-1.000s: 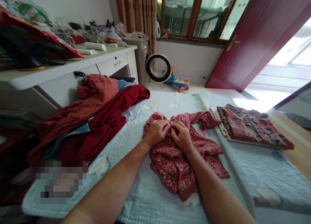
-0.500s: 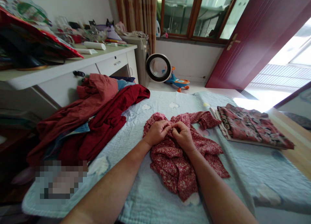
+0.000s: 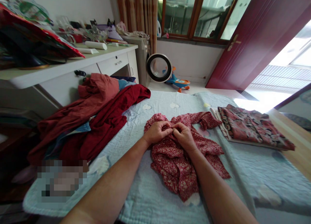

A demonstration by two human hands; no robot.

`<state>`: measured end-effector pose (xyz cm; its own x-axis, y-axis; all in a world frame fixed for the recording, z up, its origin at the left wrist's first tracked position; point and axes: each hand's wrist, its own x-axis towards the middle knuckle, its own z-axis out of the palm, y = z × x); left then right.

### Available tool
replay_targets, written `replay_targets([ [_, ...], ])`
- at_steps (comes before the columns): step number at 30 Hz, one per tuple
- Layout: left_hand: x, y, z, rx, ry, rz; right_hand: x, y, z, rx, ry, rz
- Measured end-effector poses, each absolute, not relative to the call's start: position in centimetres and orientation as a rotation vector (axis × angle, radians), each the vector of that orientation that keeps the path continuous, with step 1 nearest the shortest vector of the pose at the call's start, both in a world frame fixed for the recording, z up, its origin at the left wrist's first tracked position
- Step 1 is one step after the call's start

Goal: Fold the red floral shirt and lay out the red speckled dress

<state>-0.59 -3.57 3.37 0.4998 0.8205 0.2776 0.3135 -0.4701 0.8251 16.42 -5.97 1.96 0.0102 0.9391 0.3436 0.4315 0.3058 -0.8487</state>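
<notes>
Pale blue quilting (image 3: 143, 191), marked with cloud shapes, spreads to the left of the folded stack (image 3: 255, 128). Just left of that stack lies the red speckled garment (image 3: 175, 165), crumpled, its longer run coming back toward the person and one sleeve reaching out to the stack's edge. Its far part sits directly under the fingers, with the right hand (image 3: 184, 138) nearer the stack and the left hand (image 3: 156, 133) farther off. Both thumbs and forefingers pinch the cloth, fingertips almost meeting (whether a button is between them is too small to tell).
</notes>
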Motion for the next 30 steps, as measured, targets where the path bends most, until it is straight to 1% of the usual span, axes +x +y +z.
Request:
replay_targets([
  [15, -0.89, -3.43, 3.38, 1.950, 0.885, 0.845, 16.80, -5.75, 1.77, -1.243, -1.553, 0.914],
  [25, -0.93, -3.23, 2.97, 1.977, 0.920, 0.862, 16.51, -5.93, 1.95, -1.224, -1.620, 0.801],
  [30, -0.75, -3.35, 2.58, 2.036, 0.939, 0.875, 16.57, -5.96, 2.11, -1.258, -1.622, 0.813],
])
